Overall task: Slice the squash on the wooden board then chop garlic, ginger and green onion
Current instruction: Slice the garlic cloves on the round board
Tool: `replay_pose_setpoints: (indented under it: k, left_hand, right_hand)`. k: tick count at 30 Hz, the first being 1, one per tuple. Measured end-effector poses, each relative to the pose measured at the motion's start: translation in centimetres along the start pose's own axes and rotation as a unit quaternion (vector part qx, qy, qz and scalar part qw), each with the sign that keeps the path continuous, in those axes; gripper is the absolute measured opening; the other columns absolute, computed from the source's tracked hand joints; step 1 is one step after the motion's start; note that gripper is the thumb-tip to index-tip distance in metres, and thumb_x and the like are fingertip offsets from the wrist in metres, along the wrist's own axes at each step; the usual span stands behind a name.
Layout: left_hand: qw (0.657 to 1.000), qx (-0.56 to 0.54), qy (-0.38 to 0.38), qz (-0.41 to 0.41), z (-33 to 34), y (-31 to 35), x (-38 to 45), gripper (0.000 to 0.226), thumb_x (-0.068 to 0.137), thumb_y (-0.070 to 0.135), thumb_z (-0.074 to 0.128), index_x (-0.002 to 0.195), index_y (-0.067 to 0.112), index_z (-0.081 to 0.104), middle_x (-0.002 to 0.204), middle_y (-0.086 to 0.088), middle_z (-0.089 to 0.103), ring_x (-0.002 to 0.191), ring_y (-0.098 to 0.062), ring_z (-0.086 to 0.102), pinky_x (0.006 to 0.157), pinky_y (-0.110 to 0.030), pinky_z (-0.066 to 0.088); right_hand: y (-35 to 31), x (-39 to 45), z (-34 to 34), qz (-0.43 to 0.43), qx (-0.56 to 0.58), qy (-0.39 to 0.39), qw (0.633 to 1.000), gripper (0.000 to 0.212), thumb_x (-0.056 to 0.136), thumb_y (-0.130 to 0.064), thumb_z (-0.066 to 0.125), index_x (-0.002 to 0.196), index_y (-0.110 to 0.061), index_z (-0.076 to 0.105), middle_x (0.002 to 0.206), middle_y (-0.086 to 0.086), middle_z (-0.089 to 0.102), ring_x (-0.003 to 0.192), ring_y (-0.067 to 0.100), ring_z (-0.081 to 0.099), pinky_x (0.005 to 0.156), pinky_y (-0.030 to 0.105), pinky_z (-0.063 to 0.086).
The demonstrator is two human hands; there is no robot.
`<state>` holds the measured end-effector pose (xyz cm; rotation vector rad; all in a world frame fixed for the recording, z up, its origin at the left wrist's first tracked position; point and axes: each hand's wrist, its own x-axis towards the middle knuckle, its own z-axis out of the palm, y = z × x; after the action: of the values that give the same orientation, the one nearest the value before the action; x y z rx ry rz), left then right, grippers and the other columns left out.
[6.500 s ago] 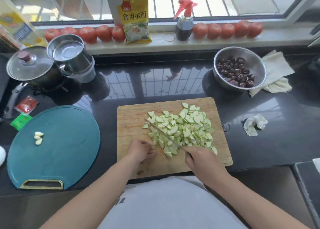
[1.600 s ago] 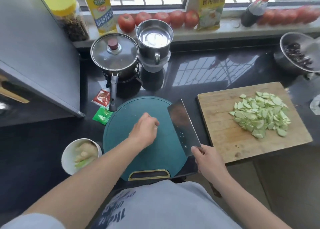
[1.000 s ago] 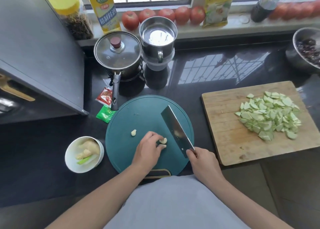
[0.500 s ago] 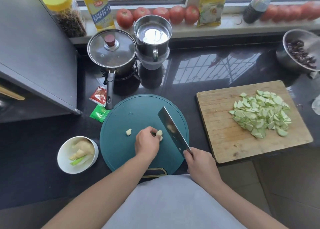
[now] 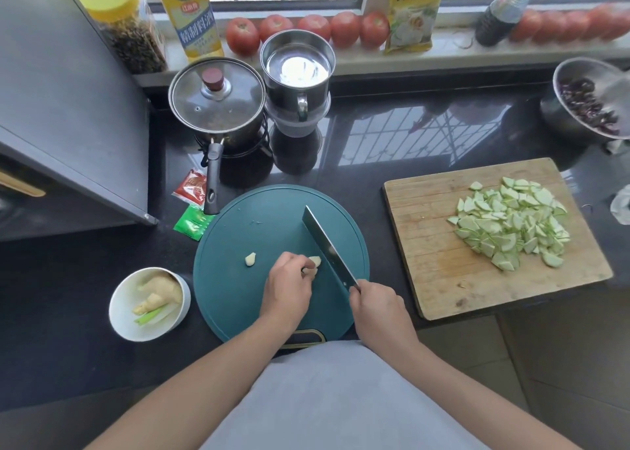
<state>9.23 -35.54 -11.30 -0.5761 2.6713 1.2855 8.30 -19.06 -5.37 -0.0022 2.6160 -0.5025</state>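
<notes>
With the sliced squash (image 5: pixel 511 223) now left on the wooden board (image 5: pixel 426 245), the left hand (image 5: pixel 288 284) pins what appears to be two garlic cloves (image 5: pixel 314 262) on the teal board (image 5: pixel 238 289) as the right hand (image 5: pixel 376 308) grips the cleaver (image 5: pixel 327 245), blade beside them, starting the garlic.

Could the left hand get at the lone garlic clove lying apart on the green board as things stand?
Probably yes. The clove lies bare on the green board, just beside the left hand with nothing between them. That hand would first have to let go of the garlic it pinches beside the knife.
</notes>
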Motion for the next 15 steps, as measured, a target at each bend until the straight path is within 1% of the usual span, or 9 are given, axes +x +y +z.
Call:
replay_pose_setpoints:
  k: [3,6,9,12,15]
  left_hand:
    - [0.994,0.063,0.022,0.090,0.1,-0.2,0.3,0.004,0.092,0.006,0.068,0.094,0.008,0.072,0.111,0.001,0.062,0.083,-0.028,0.063,0.069,-0.032,0.049]
    - [0.990,0.058,0.023,0.125,0.0,-0.6,0.6,0.014,0.090,0.003,0.071,0.103,0.008,0.072,0.112,-0.001,0.064,0.088,-0.031,0.066,0.074,-0.040,0.056]
    - [0.992,0.036,0.020,0.121,0.0,-0.7,0.8,0.015,0.090,0.004,0.071,0.105,0.009,0.072,0.109,-0.002,0.063,0.086,-0.031,0.066,0.075,-0.045,0.056]
    - [0.991,0.048,0.019,0.124,-0.3,-0.7,0.9,0.018,0.090,0.005,0.072,0.107,0.010,0.071,0.112,-0.001,0.061,0.084,-0.030,0.066,0.072,-0.044,0.055]
    - [0.980,0.088,0.016,0.178,-0.9,-0.9,1.3,0.016,0.089,0.005,0.074,0.105,0.007,0.072,0.111,-0.003,0.064,0.086,-0.029,0.066,0.072,-0.042,0.056]
  right_hand:
    - [-0.2,-0.1,0.4,-0.023,-0.015,-0.006,1.000,0.035,0.101,-0.033,0.036,0.068,-0.022,0.039,0.066,-0.004,0.052,0.058,0.024,0.048,0.054,0.038,0.037]
    - [0.0,-0.2,0.6,-0.032,-0.018,-0.006,0.999,0.034,0.101,-0.032,0.038,0.068,-0.024,0.039,0.064,-0.005,0.050,0.055,0.020,0.045,0.052,0.036,0.032]
    - [-0.2,0.2,0.6,-0.038,-0.011,-0.004,0.999,0.034,0.101,-0.033,0.038,0.069,-0.023,0.041,0.068,-0.002,0.056,0.059,0.025,0.052,0.053,0.037,0.039]
    - [-0.5,0.7,0.6,-0.035,-0.006,-0.008,0.999,0.033,0.101,-0.035,0.037,0.074,-0.021,0.048,0.073,0.000,0.061,0.063,0.025,0.056,0.059,0.039,0.048]
    - [-0.3,1.0,0.4,-0.024,0.004,-0.017,1.000,0.035,0.101,-0.037,0.036,0.074,-0.019,0.050,0.071,-0.001,0.059,0.064,0.023,0.057,0.061,0.041,0.050]
